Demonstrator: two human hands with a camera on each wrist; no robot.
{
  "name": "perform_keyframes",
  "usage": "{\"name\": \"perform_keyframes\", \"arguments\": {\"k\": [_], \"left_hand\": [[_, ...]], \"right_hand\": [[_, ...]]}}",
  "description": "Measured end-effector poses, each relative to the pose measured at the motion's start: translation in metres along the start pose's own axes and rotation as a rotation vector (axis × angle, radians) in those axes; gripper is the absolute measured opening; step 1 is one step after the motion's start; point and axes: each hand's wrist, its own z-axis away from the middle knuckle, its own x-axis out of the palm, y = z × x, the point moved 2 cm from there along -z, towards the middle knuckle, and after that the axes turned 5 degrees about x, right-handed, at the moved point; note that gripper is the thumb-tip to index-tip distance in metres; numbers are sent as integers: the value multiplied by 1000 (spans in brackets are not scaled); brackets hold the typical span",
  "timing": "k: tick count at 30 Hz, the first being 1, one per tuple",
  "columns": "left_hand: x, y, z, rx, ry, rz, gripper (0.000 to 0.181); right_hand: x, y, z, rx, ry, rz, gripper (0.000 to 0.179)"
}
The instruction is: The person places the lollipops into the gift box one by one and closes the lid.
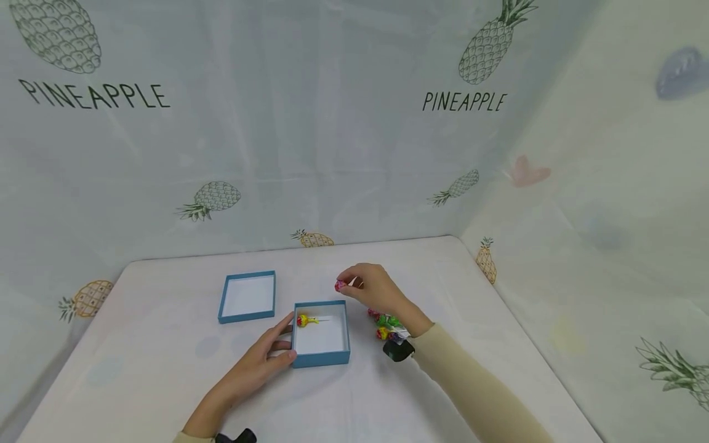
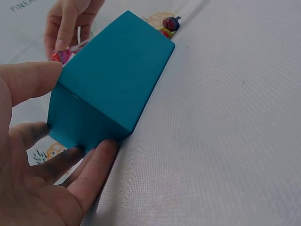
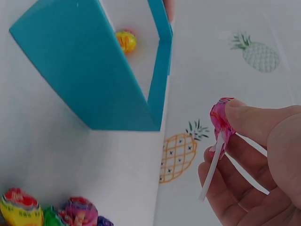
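A blue box (image 1: 321,358) with a white inside stands on the table and holds a yellow lollipop (image 1: 303,320). My left hand (image 1: 260,360) rests against the box's left wall, fingers extended and thumb at the near corner. Behind the box and to its right, my right hand (image 1: 373,288) pinches a pink-wrapped lollipop (image 3: 221,120) between thumb and fingers. Its white stick (image 3: 211,172) points down in the right wrist view. Beneath my right wrist lies a small pile of wrapped lollipops (image 1: 388,323), partly hidden by the forearm.
A shallow blue lid (image 1: 247,295), white inside, lies behind and left of the box. Pale patterned cloth covers the table (image 1: 166,344). A pineapple-print curtain (image 1: 332,123) rises behind the table and along the right side.
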Motion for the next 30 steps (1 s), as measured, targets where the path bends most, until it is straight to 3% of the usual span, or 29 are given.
{"name": "perform_keyframes", "arguments": {"k": [16, 23, 30], "left_hand": [[-1, 0, 0, 31, -21, -22, 78], [-1, 0, -1, 36, -27, -28, 78], [-1, 0, 0, 36, -34, -6, 79]], "right_hand": [[41, -30, -8, -83, -73, -18, 23], [57, -32, -6, -67, -93, 13, 23], [73, -31, -3, -109, -91, 63, 20]]}}
